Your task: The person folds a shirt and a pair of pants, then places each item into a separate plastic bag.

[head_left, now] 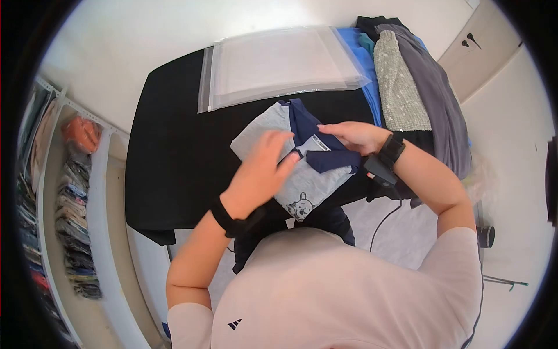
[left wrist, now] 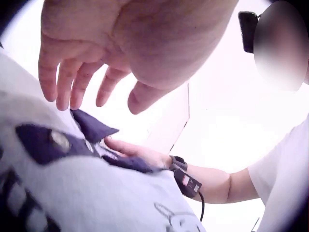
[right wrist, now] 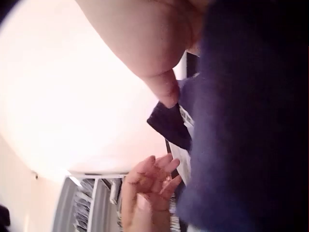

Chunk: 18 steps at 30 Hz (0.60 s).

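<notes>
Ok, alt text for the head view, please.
A person's right hand holds the navy collar of a light-grey polo shirt with a cartoon animal print, the left hand above its front. Clear plastic bags and other garments lie beyond on a black table.

Stood spread in black, with rounded corners, as a table point(head_left: 174, 145). Bore flat clear plastic bags point(head_left: 279, 64) along the far side, overlapping blue cloth point(head_left: 374, 104) at one corner. Toward the right end, carried heaped garments, including a speckled pale piece point(head_left: 401, 87) beside a dark grey one point(head_left: 433, 99). Had a grey shirt point(head_left: 317, 181) over the near side; couldn't tell whether resting or lifted.
</notes>
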Tool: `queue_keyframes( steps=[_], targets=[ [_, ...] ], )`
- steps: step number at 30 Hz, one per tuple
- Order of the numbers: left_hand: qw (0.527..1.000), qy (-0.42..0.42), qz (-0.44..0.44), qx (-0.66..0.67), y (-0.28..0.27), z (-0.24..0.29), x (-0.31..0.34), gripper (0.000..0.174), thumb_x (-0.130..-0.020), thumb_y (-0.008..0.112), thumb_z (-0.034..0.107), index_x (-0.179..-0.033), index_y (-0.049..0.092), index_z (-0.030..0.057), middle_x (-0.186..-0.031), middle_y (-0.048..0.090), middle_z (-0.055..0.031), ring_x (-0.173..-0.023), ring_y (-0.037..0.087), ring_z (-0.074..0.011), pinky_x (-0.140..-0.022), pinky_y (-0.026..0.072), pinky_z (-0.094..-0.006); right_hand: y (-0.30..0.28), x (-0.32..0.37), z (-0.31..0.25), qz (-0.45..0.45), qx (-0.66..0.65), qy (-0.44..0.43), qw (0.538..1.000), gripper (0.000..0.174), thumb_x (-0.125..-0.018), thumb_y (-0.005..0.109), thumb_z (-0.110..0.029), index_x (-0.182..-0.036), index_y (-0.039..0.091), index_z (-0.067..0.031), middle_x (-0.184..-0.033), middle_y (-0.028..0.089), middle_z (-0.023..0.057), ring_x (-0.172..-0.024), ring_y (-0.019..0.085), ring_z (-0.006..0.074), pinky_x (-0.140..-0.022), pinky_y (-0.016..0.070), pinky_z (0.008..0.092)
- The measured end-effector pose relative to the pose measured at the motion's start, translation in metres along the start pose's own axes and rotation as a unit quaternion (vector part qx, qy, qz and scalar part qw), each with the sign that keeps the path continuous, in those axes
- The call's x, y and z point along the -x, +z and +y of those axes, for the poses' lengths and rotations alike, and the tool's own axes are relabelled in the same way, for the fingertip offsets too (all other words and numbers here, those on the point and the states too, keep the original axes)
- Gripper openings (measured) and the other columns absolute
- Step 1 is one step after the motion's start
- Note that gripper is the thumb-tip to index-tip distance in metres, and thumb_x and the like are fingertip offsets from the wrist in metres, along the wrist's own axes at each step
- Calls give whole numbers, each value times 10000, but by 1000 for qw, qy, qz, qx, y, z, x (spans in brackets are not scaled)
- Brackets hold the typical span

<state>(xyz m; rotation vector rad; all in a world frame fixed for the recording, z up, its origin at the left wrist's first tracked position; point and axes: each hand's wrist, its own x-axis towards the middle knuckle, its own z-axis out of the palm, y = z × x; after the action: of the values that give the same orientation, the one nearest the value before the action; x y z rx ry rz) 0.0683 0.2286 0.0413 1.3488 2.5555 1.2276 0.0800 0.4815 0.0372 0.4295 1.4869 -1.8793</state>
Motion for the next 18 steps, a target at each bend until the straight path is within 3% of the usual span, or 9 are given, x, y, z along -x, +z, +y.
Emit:
queue_keyframes(
  steps=[2,3,5,6,7,12,13,15,18],
  targets=[
    [989,-103,68,87,-6,-3,-21,406,-834,623,330,-978,558,-44,-878,591,-212,-823,581,-347,-738,468,-385,-8,-8,-18,24,78,7,997,427,-903,526,-435,-1057,586,-41,-944,643,89,-792,614,151,-720,499,288],
    [989,-103,69,86,-7,3,-31,406,-834,623,330,-978,558,-44,-878,591,-212,-823,581,-347,-738,468,-385,-10,-11,-25,37,114,8,993,424,-901,524,-446,-1017,596,-45,-905,640,91,-748,605,151,-692,494,282],
    [973,-227,16,29,-7,15,-52,522,-821,603,450,-880,588,-68,-769,613,-222,-746,604,-363,-684,485,-414,-5,-16,-39,27,147,37,988,402,-930,476,-436,-1006,581,-55,-880,638,79,-738,618,150,-641,512,278],
    [979,-195,26,-60,10,5,-61,634,-802,568,547,-838,601,-85,-751,631,-237,-750,626,-368,-679,500,-415,-3,-22,-43,33,186,63,980,420,-930,467,-446,-1025,573,-51,-880,636,86,-747,618,154,-638,516,297],
    [975,-198,36,-90,14,11,-68,572,-813,599,488,-702,592,-73,-698,611,-244,-689,616,-369,-630,484,-402,0,-27,-47,39,226,89,969,439,-930,458,-456,-1045,566,-46,-881,633,92,-755,618,157,-636,520,317],
    [968,-225,16,-111,21,13,-80,498,-810,578,394,-761,625,-99,-695,611,-263,-719,614,-392,-656,498,-426,3,-35,-51,39,337,69,938,697,-875,481,-510,-1312,389,26,-1076,573,181,-862,612,268,-719,522,398],
    [968,-225,16,-112,19,8,-80,498,-810,578,394,-761,625,-99,-695,611,-263,-719,614,-392,-656,498,-426,6,-34,-52,39,336,68,938,697,-875,481,-510,-1312,389,26,-1076,573,181,-862,612,268,-719,522,398],
    [971,-216,-55,-87,16,-8,-78,466,-821,541,381,-794,649,-71,-815,638,-261,-774,638,-375,-709,519,-410,15,-32,-51,125,348,61,927,725,-811,568,-552,-1183,502,67,-921,580,191,-686,577,231,-492,447,315],
    [969,-242,-50,-16,15,-21,-74,430,-813,538,321,-779,630,-98,-778,636,-259,-741,654,-342,-656,531,-392,7,-44,-48,107,380,56,917,896,-734,622,-617,-1137,465,167,-883,581,194,-679,578,252,-475,446,348]
  ],
)
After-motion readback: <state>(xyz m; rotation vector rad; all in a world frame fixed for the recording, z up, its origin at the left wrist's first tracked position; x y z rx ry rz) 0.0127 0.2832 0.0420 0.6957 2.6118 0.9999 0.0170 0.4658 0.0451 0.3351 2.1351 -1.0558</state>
